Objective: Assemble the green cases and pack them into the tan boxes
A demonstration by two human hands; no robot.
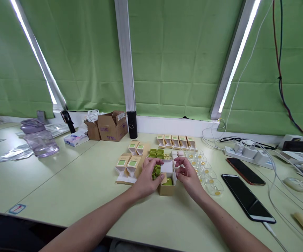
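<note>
A small cardboard box (pixel 167 190) stands upright on the table in front of me, its lid and side flaps raised. Inside it lies a green piece (pixel 168 181). My left hand (pixel 149 177) grips the box's left side, thumb on the left flap and index finger by the white lid (pixel 166 166). Close to the right flap, my right hand (pixel 187 174) has its fingers curved and apart; whether they touch the box I cannot tell. Green containers (pixel 156 153) and white pieces (pixel 177 153) sit behind the hands, partly hidden by them.
Open kraft boxes (pixel 127 162) stand left, with another row of boxes (pixel 175 141) behind. Clear plastic trays (pixel 212 185) lie right, beside two phones (pixel 248 196) and a power strip (pixel 248 155). A bottle (pixel 40 138), a carton (pixel 112 126) and a black tumbler (pixel 132 124) stand farther back.
</note>
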